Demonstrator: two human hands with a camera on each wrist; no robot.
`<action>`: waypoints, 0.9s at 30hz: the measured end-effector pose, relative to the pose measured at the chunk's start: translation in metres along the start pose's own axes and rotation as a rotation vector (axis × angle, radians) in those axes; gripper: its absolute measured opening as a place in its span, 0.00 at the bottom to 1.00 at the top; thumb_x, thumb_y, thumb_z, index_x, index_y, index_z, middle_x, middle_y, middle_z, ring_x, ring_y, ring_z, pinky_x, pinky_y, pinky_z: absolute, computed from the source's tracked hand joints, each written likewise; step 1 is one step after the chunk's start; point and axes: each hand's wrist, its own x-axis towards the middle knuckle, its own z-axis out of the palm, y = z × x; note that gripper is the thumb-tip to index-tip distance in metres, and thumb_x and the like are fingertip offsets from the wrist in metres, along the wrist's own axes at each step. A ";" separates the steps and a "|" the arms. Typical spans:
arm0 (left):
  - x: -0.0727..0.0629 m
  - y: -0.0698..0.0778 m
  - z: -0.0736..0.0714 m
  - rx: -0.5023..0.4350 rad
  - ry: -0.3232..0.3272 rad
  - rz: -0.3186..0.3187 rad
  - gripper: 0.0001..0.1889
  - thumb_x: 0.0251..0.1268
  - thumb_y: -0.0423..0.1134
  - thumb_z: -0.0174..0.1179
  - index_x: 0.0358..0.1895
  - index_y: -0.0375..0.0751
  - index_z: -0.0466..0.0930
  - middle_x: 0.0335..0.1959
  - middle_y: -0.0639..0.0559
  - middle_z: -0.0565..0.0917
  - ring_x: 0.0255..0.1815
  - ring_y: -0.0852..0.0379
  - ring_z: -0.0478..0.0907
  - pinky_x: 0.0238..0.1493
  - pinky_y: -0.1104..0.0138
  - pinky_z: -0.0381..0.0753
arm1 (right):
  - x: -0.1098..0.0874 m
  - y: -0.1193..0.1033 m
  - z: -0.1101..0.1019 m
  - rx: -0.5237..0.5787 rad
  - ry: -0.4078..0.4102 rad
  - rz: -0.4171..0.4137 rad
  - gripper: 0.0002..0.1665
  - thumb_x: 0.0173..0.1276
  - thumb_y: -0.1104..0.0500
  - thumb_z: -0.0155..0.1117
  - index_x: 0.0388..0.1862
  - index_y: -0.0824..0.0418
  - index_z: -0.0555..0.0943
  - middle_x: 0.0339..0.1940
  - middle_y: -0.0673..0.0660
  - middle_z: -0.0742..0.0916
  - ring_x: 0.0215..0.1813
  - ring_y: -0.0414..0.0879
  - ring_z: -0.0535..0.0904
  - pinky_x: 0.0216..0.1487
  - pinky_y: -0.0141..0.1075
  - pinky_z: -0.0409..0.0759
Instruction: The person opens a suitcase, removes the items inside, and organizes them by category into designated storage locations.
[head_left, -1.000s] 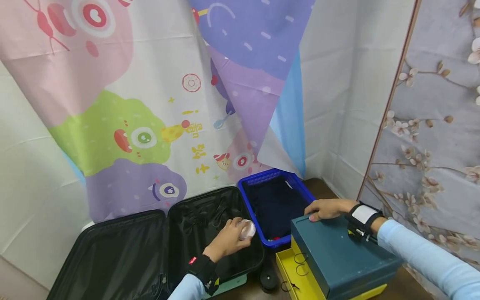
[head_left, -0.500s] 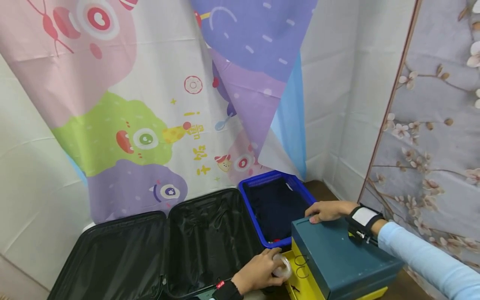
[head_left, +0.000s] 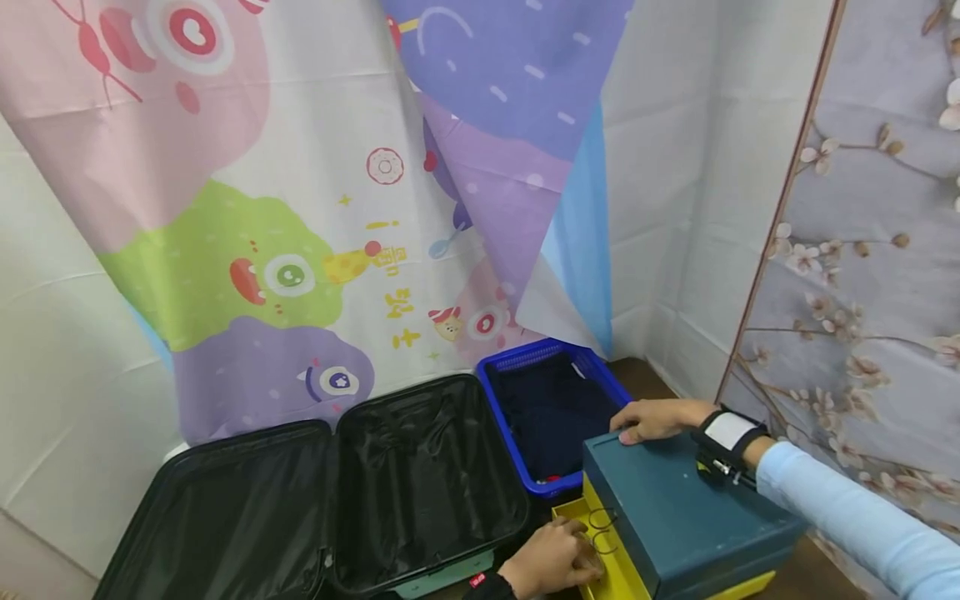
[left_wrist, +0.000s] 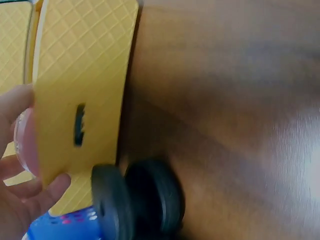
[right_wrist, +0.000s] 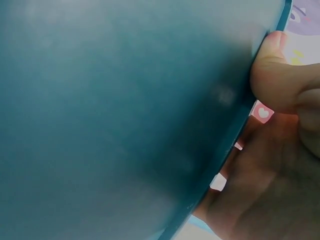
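A teal box with yellow drawers stands at the front right in the head view. My right hand grips its far top edge, thumb on top and fingers over the side. One yellow drawer is pulled out toward the left. Inside it, my left hand has its fingers lowered near two dark thin rings. The left wrist view shows the left hand's fingers curled round a round, clear-rimmed pinkish item, partly hidden behind the drawer's waffle-patterned front.
An open black suitcase lies to the left. A blue basket with dark navy cloth sits behind the box. On the brown wooden table, a black object with two round discs stands close to the drawer front.
My left hand has carried the round clear item from over the suitcase rightward and down into the yellow drawer. My right hand stays on the box.
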 end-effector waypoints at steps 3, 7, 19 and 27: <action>0.004 0.000 0.007 -0.047 -0.044 -0.013 0.13 0.70 0.52 0.59 0.41 0.53 0.90 0.45 0.61 0.85 0.49 0.68 0.78 0.48 0.74 0.75 | 0.000 -0.001 0.000 0.007 0.000 -0.013 0.09 0.75 0.59 0.56 0.47 0.56 0.83 0.39 0.46 0.83 0.40 0.42 0.76 0.45 0.41 0.76; 0.005 -0.001 0.011 -0.078 -0.092 -0.040 0.14 0.72 0.52 0.57 0.44 0.52 0.90 0.48 0.63 0.85 0.57 0.65 0.77 0.53 0.72 0.75 | 0.000 -0.003 0.000 0.012 -0.002 -0.012 0.09 0.75 0.59 0.56 0.47 0.57 0.83 0.38 0.47 0.83 0.40 0.42 0.76 0.45 0.42 0.76; 0.005 0.000 0.017 0.019 -0.213 -0.113 0.24 0.80 0.56 0.37 0.69 0.58 0.73 0.74 0.57 0.65 0.78 0.58 0.51 0.60 0.55 0.73 | -0.002 0.002 -0.001 0.037 -0.005 0.008 0.09 0.76 0.60 0.55 0.47 0.56 0.83 0.38 0.46 0.83 0.40 0.42 0.76 0.46 0.41 0.76; -0.009 -0.005 0.022 0.047 0.105 0.028 0.20 0.76 0.54 0.50 0.59 0.49 0.81 0.68 0.43 0.69 0.69 0.47 0.65 0.60 0.61 0.73 | -0.001 0.001 0.000 0.028 0.001 0.024 0.09 0.75 0.59 0.56 0.48 0.56 0.83 0.39 0.47 0.83 0.41 0.42 0.77 0.46 0.42 0.76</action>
